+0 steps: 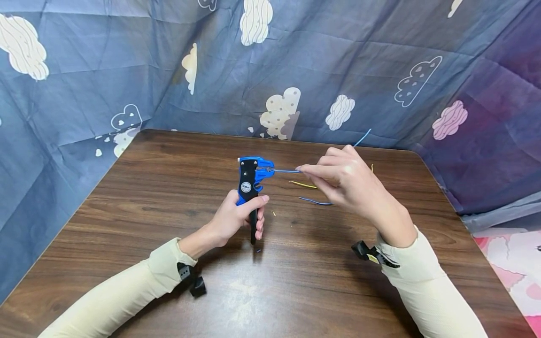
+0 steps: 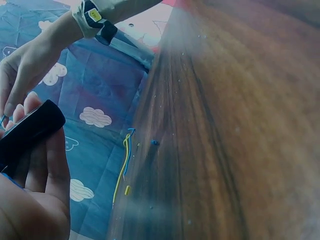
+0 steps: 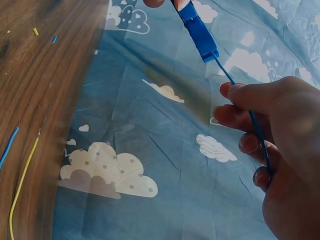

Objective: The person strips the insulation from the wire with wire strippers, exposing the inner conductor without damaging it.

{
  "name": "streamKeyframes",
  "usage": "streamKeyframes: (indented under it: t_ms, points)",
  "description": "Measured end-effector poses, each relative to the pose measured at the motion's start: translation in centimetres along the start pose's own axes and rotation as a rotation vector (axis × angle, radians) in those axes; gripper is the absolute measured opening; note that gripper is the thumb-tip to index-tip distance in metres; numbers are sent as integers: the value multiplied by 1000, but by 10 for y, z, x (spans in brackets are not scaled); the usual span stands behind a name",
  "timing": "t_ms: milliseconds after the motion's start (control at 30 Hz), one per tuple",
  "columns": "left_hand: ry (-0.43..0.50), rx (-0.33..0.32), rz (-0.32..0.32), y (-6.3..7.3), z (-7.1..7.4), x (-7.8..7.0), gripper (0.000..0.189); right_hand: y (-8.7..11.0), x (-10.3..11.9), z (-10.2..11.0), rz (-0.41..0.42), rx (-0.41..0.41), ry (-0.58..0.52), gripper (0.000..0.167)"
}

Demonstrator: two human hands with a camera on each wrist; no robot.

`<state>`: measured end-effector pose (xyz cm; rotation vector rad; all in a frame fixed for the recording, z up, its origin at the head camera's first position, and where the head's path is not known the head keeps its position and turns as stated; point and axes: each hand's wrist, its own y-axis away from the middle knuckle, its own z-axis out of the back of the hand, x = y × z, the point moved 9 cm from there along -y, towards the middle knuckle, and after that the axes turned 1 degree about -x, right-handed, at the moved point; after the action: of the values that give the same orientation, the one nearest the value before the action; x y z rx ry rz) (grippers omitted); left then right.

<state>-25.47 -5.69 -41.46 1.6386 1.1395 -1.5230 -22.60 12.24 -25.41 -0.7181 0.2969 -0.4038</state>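
Note:
My left hand [image 1: 236,216] grips the handles of a blue-and-black wire stripper [image 1: 249,176], held upright above the table with its jaws facing right. Between thumb and fingertips, my right hand [image 1: 351,183] pinches a blue wire [image 1: 287,171] whose near end meets the stripper's jaws. In the right wrist view the wire [image 3: 257,132] runs from the blue stripper head [image 3: 202,42] back under the curled fingers. Its free end sticks out beyond the hand in the head view. In the left wrist view the black handle [image 2: 35,132] lies across my left fingers.
On the wooden table [image 1: 169,188], a yellow wire [image 1: 304,185] and another blue wire [image 1: 314,201] lie partly behind my right hand. Small cut bits of yellow insulation [image 1: 274,214] and blue insulation [image 1: 258,250] lie near the stripper. A cloud-patterned cloth [image 1: 177,56] hangs behind the table.

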Motion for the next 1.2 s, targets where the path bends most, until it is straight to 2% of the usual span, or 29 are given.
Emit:
streamKeyframes:
  t_ms: [333,467,600,767,1000,1200]
  points:
    - [19,22,4,1,-2,-1,51,-1,7,5,14,-36,61,30]
    - [15,6,17,3,-2,1,52,-1,7,6,4,-22,77,28]
    - [8,-22,30,5,0,3,52,-1,10,7,27,-32,64,29]
    - [-31,-68,12,6,4,1,52,-2,14,8,73,-40,52,28]
    - [-37,-75,-17,8,5,-2,47,-3,13,5,41,-10,-28,28]
    - [-62,-98,-57,5,9,-7,48,-2,13,4,42,-20,-43,24]
